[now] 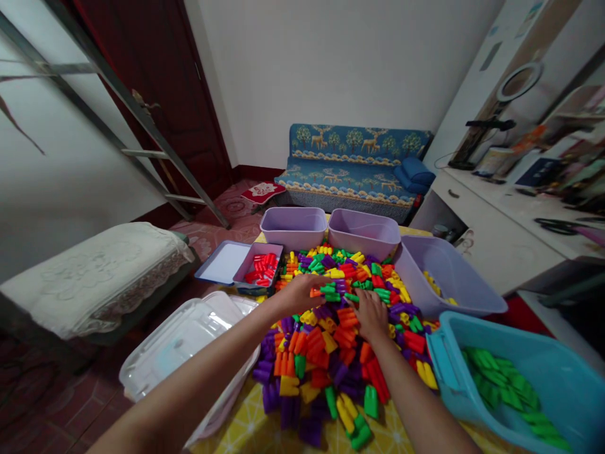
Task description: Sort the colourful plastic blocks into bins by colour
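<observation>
Left hand [300, 294]: grip pinches an orange piece [316, 292], long axis toward the right edge of the desk [246, 432]. Right hand [372, 313] rests open on the pile [331, 359].

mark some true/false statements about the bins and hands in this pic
1. The blue bin holds green pieces. True.
2. The small tray at the table's left edge holds yellow pieces. False: it holds red pieces.
3. The left hand and the right hand are both on the pile of coloured pieces. True.
4. The tilted purple bin on the right holds orange pieces. False: the few pieces showing in it are yellow pieces.
5. The right hand is inside the blue bin. False: it rests on the pile, left of that bin.
</observation>
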A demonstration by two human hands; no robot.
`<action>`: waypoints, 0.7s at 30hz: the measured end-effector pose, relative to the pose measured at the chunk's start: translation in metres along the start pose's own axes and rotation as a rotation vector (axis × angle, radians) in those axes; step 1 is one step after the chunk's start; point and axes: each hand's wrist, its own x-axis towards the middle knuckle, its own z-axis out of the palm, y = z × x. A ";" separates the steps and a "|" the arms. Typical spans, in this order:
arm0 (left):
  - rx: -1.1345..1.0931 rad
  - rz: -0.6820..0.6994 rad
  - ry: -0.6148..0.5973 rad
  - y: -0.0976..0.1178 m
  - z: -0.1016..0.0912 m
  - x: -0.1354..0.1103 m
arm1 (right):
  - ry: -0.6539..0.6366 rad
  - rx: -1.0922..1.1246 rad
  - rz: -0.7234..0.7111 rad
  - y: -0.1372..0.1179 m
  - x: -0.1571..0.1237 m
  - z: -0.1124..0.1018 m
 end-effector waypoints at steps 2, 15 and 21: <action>0.089 -0.023 -0.082 -0.003 -0.015 -0.024 | 0.003 -0.011 0.005 0.000 0.001 0.002; 0.846 -0.167 -0.427 -0.023 0.014 -0.133 | 0.028 -0.020 0.000 -0.002 -0.001 0.001; 0.859 -0.241 -0.429 -0.034 0.014 -0.120 | 0.022 -0.022 0.000 0.000 -0.001 0.002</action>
